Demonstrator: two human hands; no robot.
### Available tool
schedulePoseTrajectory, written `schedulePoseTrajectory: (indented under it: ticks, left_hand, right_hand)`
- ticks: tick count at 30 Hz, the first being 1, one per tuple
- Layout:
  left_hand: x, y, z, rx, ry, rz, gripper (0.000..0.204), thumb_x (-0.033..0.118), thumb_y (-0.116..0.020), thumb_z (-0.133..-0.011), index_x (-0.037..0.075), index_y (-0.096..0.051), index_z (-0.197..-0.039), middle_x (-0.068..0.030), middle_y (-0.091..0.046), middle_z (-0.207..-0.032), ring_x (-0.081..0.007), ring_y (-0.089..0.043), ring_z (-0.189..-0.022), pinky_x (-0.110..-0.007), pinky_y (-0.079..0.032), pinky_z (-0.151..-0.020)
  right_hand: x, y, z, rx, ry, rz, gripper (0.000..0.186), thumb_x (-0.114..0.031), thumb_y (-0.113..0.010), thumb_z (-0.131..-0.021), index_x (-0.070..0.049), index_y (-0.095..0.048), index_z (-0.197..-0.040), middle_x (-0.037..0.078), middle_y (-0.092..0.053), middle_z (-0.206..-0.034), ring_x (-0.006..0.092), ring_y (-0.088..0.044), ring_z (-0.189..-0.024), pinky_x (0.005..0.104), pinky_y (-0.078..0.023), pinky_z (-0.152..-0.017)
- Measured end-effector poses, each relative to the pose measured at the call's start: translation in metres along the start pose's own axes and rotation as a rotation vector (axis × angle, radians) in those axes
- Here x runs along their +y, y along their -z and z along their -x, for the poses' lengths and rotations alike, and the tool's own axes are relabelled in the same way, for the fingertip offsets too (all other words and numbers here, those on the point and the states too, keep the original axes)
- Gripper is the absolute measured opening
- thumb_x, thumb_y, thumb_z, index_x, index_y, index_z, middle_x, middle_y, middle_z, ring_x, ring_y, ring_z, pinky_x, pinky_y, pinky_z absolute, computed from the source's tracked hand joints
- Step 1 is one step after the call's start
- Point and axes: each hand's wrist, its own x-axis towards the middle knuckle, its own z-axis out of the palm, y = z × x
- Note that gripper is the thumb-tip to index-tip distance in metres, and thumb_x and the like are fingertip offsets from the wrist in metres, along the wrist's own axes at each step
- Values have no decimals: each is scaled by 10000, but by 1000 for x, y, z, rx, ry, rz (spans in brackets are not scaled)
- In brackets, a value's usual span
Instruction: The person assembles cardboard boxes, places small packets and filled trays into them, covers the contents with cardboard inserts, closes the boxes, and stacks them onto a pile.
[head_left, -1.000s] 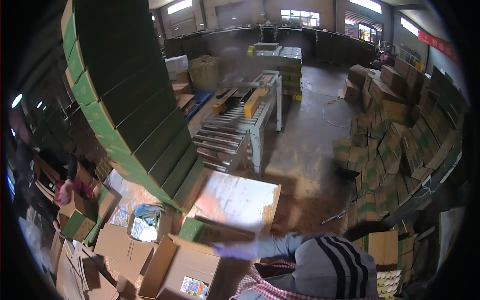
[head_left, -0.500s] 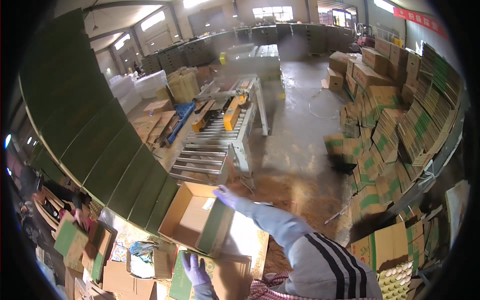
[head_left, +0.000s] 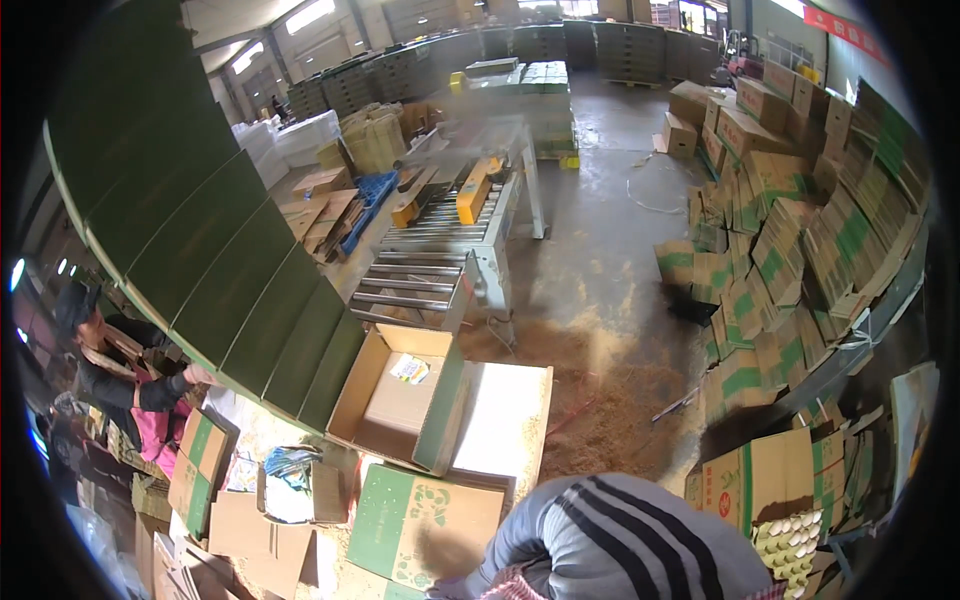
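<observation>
My right arm, in a grey sleeve with black stripes, bends back toward the lower edge. Only a sliver of my purple-gloved right hand (head_left: 452, 588) shows there, beside the flat green-and-brown carton (head_left: 455, 512); its fingers are hidden. My left hand is out of the picture. Farther on stands an open cardboard box (head_left: 345, 405) with a white printed slip (head_left: 410, 368) lying inside it. Its green right side faces a bright white surface, and its left side stands close to tall green panels (head_left: 270, 330).
A roller conveyor (head_left: 410, 290) with yellow parts stands beyond the box. Left, a small carton (head_left: 328, 492) holds bagged items; a co-worker (head_left: 130, 370) reaches toward the green panels. Stacked flattened cartons (head_left: 780, 270) and egg trays (head_left: 785, 548) line the right side.
My right hand has left the open box's rim and drawn back to the lower edge. My left hand has gone out of view. The co-worker's hand now reaches to the panels.
</observation>
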Motion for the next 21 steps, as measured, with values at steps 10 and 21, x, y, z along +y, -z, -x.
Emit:
schedulePoseTrajectory:
  ticks: [10,21]
  left_hand:
    - [23,13,15,-534,-872,-466,529,215,-501,-898,-29,-389,-1353,-223,-424,-1364,-405,-422,-1216,-491,-338,-1029]
    - [34,18,-36,-377,-528,-834,315,219,-448,-945,-16,-630,-1048,-210,-622,-1053,-371,-537,-1097,-469,-418,-934]
  right_hand:
    - [111,69,-169,78,362,800,138,-193,-561,-741,-106,-581,-636,110,-522,-585,217,-547,-615,362,-375,-556]
    - [196,164,-155,-592,-831,-370,650,-536,-587,-798,-85,-528,-1263,178,-628,-1057,273,-580,-1013,384,-455,-861]
